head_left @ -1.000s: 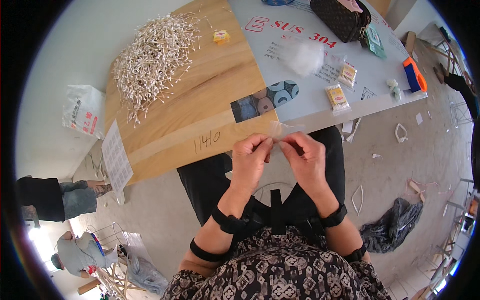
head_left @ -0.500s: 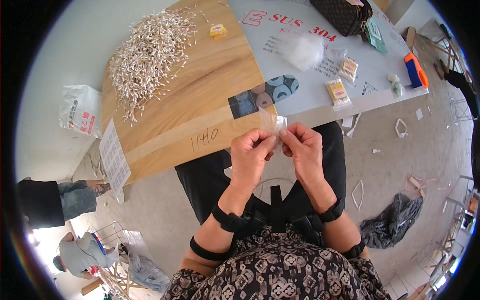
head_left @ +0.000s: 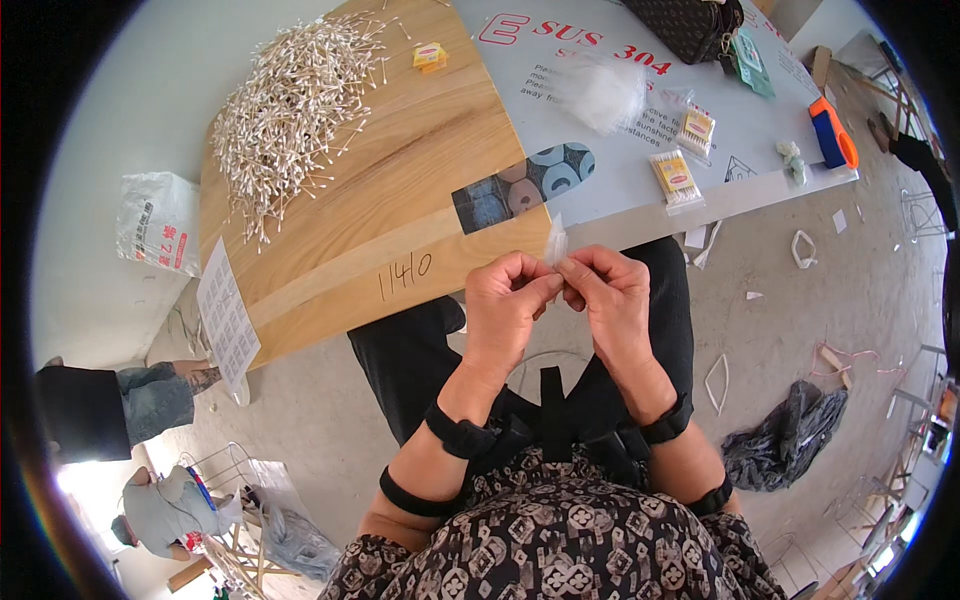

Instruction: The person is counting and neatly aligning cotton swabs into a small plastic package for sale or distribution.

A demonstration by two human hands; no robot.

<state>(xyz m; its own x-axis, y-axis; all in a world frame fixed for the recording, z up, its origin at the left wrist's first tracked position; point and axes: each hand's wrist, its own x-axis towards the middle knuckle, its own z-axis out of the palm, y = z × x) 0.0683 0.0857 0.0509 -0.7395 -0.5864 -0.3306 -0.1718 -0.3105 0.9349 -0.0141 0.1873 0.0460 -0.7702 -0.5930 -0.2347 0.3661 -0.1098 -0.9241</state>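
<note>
Between my two hands, over my lap at the table's near edge, is a small clear plastic bag (head_left: pixel 557 240). My left hand (head_left: pixel 508 300) pinches it from one side with thumb and forefinger, and my right hand (head_left: pixel 606 295) pinches it from the other. The fingertips nearly meet, and the bag's narrow gathered end sticks up above them. On the tabletop at the left lies a big heap of cotton swabs (head_left: pixel 290 120). Two filled packs of cotton swabs, one nearer (head_left: pixel 675 180) and one farther (head_left: pixel 696 130), rest on the grey sheet to the right.
Small yellow cards (head_left: pixel 429 57) lie beside the heap. A pile of clear bags (head_left: pixel 600 92), an orange and blue tape dispenser (head_left: pixel 833 140) and a dark patterned bag (head_left: pixel 690 30) are on the grey sheet. A black plastic bag (head_left: pixel 785 440) lies on the floor. Two other people are at the left.
The plastic bag has gone from spread and tilted to the left to narrow and upright between my fingers. My hands stay almost in place.
</note>
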